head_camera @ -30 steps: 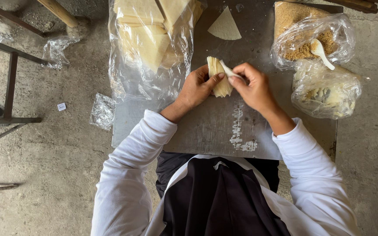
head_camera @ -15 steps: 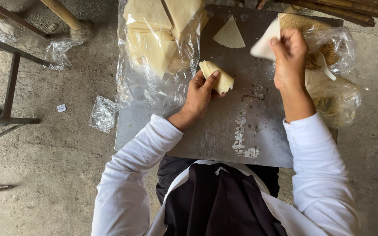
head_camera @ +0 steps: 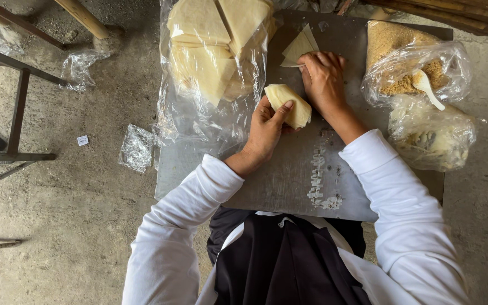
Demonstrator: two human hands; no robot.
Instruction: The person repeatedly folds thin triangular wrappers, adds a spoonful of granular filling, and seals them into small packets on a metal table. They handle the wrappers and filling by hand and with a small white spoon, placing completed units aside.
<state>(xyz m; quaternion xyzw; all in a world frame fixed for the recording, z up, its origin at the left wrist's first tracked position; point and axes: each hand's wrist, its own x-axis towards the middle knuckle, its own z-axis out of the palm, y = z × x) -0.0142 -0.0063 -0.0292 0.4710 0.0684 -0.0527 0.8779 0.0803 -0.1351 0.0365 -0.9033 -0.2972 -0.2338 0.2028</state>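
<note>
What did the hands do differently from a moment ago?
The right hand left the folded pastry, reached toward the crumb bag, then came down onto a flat triangle sheet on the metal board. The left hand kept its grip on the pastry.

Near the middle of the frame the left hand grips a folded pale dough parcel. Just above it, the right hand presses down on triangular wrappers lying on the grey metal sheet. A clear bag of wrappers fills the upper centre; bags of filling sit upper right.
</note>
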